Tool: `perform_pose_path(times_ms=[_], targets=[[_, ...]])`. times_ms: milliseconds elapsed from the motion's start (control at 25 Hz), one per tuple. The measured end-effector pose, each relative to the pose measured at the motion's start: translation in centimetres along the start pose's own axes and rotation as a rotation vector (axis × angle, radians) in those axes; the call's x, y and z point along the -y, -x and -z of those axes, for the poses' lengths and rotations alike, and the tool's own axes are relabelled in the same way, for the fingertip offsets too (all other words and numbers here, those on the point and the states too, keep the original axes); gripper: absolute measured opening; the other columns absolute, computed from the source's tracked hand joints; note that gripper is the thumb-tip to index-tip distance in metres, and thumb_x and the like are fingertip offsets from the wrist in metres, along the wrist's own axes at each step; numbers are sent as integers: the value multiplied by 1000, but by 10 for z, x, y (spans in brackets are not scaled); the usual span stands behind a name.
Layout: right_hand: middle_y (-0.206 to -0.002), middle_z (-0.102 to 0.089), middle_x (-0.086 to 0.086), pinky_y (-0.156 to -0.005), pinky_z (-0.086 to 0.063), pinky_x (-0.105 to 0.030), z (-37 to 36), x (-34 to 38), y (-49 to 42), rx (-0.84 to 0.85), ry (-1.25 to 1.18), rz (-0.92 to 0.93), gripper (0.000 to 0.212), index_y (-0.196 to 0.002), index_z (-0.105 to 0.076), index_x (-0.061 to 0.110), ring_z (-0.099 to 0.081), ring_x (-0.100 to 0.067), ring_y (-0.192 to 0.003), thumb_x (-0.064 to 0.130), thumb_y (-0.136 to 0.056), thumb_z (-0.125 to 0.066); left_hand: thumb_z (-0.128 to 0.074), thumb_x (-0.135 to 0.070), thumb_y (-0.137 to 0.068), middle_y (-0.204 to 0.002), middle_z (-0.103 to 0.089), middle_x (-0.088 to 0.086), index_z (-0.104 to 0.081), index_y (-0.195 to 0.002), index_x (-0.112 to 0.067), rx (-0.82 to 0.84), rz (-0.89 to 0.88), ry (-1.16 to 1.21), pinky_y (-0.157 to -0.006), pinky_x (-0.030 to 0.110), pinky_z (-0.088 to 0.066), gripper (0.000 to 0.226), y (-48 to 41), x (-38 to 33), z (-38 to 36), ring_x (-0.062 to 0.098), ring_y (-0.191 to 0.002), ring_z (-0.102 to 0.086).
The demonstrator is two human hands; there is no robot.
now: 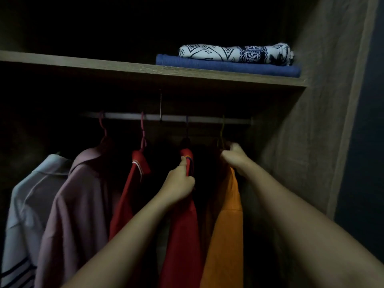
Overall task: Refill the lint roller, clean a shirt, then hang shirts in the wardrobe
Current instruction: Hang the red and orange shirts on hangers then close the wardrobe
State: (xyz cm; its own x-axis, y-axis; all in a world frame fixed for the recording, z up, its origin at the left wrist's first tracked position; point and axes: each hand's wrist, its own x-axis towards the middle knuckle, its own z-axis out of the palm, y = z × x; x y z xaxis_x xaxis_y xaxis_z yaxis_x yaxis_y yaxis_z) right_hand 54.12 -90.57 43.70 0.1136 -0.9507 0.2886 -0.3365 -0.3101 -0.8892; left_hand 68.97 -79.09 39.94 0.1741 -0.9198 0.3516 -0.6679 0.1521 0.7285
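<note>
Several shirts hang on a metal rail (176, 118) in a dark wardrobe. My left hand (179, 183) grips the shoulder of a red shirt (182, 235) just below its collar. To its right hangs an orange shirt (225, 229) on a yellowish hanger (222, 134). My right hand (234, 156) holds the top of the orange shirt by the hanger's neck, fingers curled. Further left hang another red shirt (126, 200), a mauve shirt (79, 204) and a pale grey shirt (27, 204).
A wooden shelf (124, 69) runs above the rail; a folded blue cloth (228, 66) and a patterned white cloth (234, 53) lie on it at the right. The wardrobe's side wall (311, 121) stands close to the right of the orange shirt.
</note>
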Motion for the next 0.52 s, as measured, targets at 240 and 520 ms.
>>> perform_pose_path(times_ms=[240,520], targets=[[-110,-66,-11,-91,-53,-43,3,-13,-6,55,71,-23,46,-119,-57,19,-64,-27,-95,20,-73,-61,-48,-5,-83,-135,-52,18,-15,-150,-16,3,-17,-4,-95,34,-47,76,-4,7,2,31,-113,-57],[-142,-38,-15,-108,-30,-30,0,13,56,-91,529,313,59,-141,-35,9,-36,-29,-133,16,-86,-57,-55,-33,-91,-155,-25,7,-9,-149,-11,-149,-241,-25,-103,9,-16,77,47,21,24,15,-141,-26]])
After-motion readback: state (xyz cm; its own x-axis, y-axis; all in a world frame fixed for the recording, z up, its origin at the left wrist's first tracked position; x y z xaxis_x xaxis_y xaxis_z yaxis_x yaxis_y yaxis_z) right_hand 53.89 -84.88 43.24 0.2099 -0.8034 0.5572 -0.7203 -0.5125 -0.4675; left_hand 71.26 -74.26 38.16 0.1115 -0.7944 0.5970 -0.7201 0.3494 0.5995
